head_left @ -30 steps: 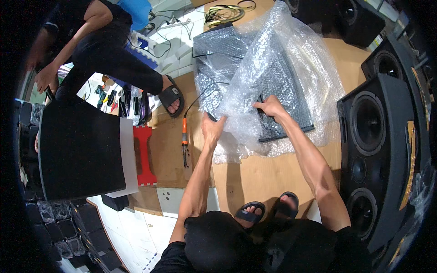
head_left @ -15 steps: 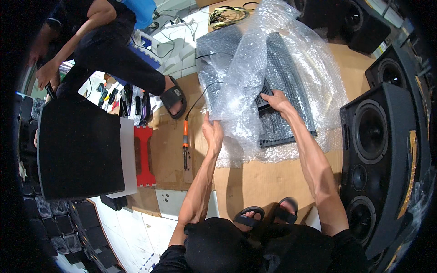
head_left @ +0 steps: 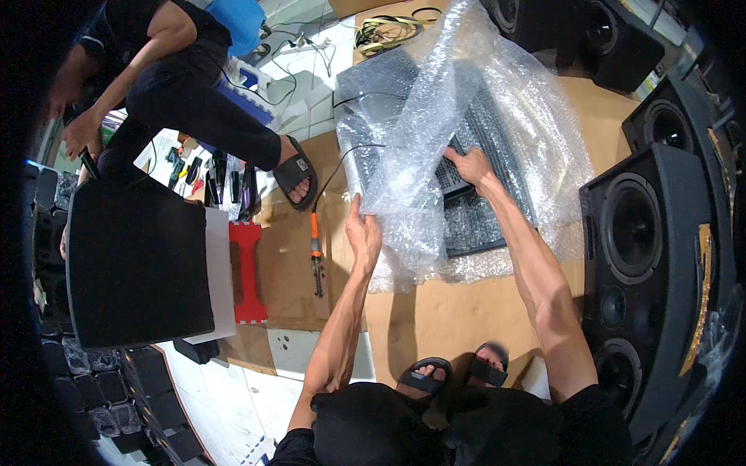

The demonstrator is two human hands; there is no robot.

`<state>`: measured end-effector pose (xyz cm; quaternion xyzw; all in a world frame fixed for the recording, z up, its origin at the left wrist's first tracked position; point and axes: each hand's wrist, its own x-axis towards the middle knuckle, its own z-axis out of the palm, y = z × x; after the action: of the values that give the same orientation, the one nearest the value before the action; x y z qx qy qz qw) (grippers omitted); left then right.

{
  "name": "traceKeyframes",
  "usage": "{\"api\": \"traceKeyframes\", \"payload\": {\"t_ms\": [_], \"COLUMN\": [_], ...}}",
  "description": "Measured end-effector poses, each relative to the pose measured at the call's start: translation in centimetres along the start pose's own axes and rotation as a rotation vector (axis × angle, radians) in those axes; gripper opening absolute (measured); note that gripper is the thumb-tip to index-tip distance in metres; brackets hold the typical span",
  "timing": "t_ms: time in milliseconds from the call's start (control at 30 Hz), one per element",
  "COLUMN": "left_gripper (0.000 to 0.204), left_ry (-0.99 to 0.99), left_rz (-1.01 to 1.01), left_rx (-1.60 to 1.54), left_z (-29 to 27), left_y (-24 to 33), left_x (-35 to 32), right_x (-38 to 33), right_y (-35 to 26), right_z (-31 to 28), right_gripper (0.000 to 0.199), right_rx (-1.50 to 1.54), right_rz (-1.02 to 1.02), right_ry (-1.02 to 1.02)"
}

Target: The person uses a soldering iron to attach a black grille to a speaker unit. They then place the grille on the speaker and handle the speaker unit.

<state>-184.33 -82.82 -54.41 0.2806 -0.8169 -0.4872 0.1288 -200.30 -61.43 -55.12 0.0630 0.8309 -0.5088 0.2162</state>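
Your left hand is pinched shut on the near-left edge of the bubble wrap, lifting that flap up off the mixing console. Your right hand lies open and flat on the console's face, fingers spread, gripping nothing.

The console sits on the brown cardboard sheet on the floor, just left of the tall black loudspeaker, with the wrap draped over and under it.

The wrap looks light, limp and slick; it will likely crumple and slide through a loose grip, so hold it by a gathered edge as you do now rather than by a single layer, which could tear.

The console is probably heavy, rigid and fragile on top, where its small controls stand. Judge it safest to take it by the two side frames or from beneath, never by the controls. A thin black cable trails from its left side and could snag the wrap. The orange-handled screwdriver lies left of the console, near your left hand.
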Motion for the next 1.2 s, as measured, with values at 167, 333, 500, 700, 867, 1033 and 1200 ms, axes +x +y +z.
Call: {"api": "traceKeyframes", "payload": {"t_ms": [167, 333, 500, 700, 867, 1033, 1200], "left_gripper": [0.051, 0.041, 0.051, 0.044, 0.052, 0.053, 0.065], "left_ry": [-0.013, 0.064, 0.046, 0.183, 0.153, 0.169, 0.427], "left_rz": [0.005, 0.139, 0.193, 0.259, 0.368, 0.385, 0.641], "left_rx": [-0.426, -0.640, -0.760, -0.471, -0.259, -0.082, 0.110], "left_z": [0.9, 1.7, 0.1, -1.2, -0.6, -4.1, -3.7], "left_y": [-2.2, -4.9, -8.7, -9.3, -2.9, -5.8, -3.3], "left_x": [-0.6, 0.5, 0.0, -1.8, -3.8, -4.8, -5.6], "right_x": [-3.0, -7.2, -14.6, -15.8, -14.7, -20.0, -27.0], "right_y": [4.4, 8.1, 8.5, 8.6, 11.4, 11.2, 9.0], "right_z": [-3.1, -8.0, -8.0, -9.7, -13.1, -12.1, -13.5], "right_gripper": [0.081, 0.065, 0.046, 0.041, 0.042, 0.044, 0.045], "right_rx": [-0.025, 0.109, 0.306, 0.260, 0.249, 0.300, 0.440], "right_rz": [-0.062, 0.043, -0.219, -0.145, -0.120, 0.045, 0.042], "right_ry": [0.193, 0.003, 0.252, 0.285, 0.339, 0.300, 0.362]}}
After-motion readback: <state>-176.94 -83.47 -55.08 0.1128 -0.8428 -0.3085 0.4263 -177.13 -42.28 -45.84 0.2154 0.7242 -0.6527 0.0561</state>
